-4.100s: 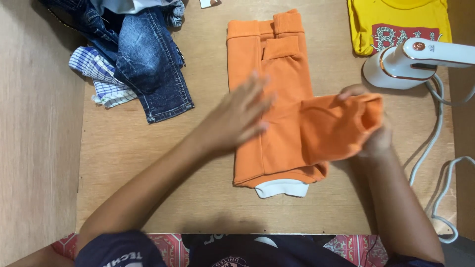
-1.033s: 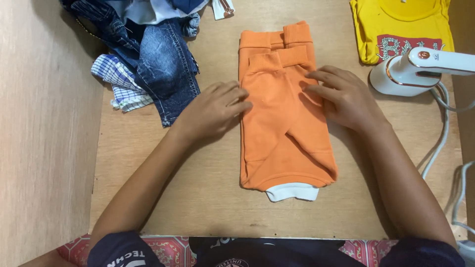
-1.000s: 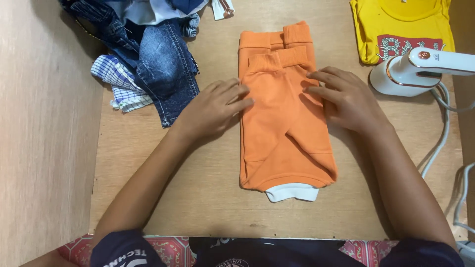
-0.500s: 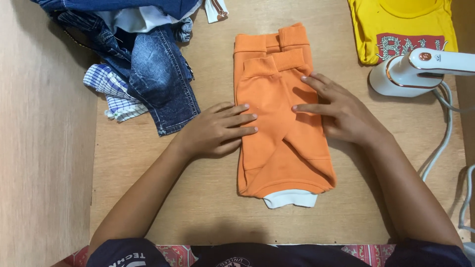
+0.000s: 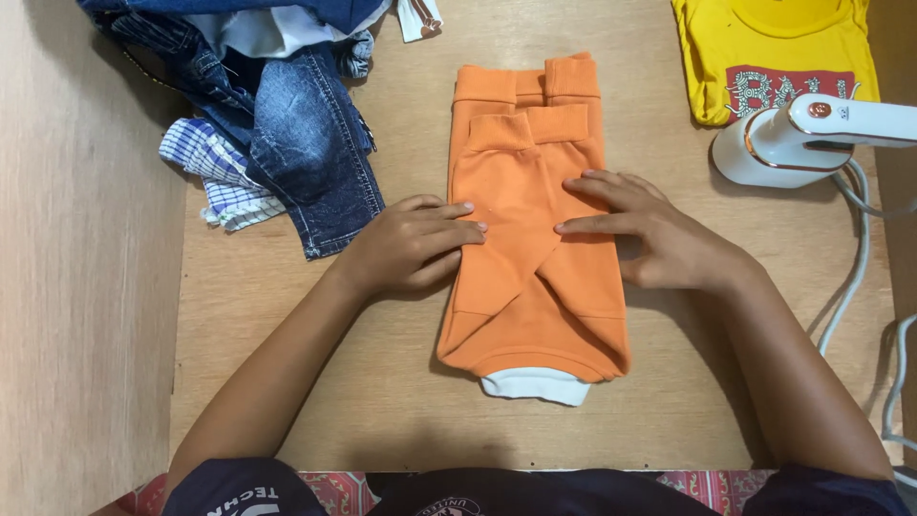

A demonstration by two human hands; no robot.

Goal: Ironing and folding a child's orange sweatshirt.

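Note:
An orange sweatshirt (image 5: 525, 287) lies folded lengthwise in the middle of the wooden table (image 5: 382, 401), both sleeves laid over its front and a white hem showing at the near end. My left hand (image 5: 411, 244) rests flat on its left edge, fingers together and pointing right. My right hand (image 5: 650, 234) presses flat on the right half, fingers spread and pointing left. Neither hand grips the cloth.
A heap of blue jeans (image 5: 296, 124) and a checked shirt (image 5: 215, 172) sits at the back left. A folded yellow T-shirt (image 5: 764, 48) lies at the back right, with a white garment steamer (image 5: 802, 129) and its cables (image 5: 850, 277) along the right edge.
Both hands have slid toward me along the sweatshirt, smoothing it. The near end of the garment has shifted slightly left. Earlier, the right hand folded the right sleeve over.

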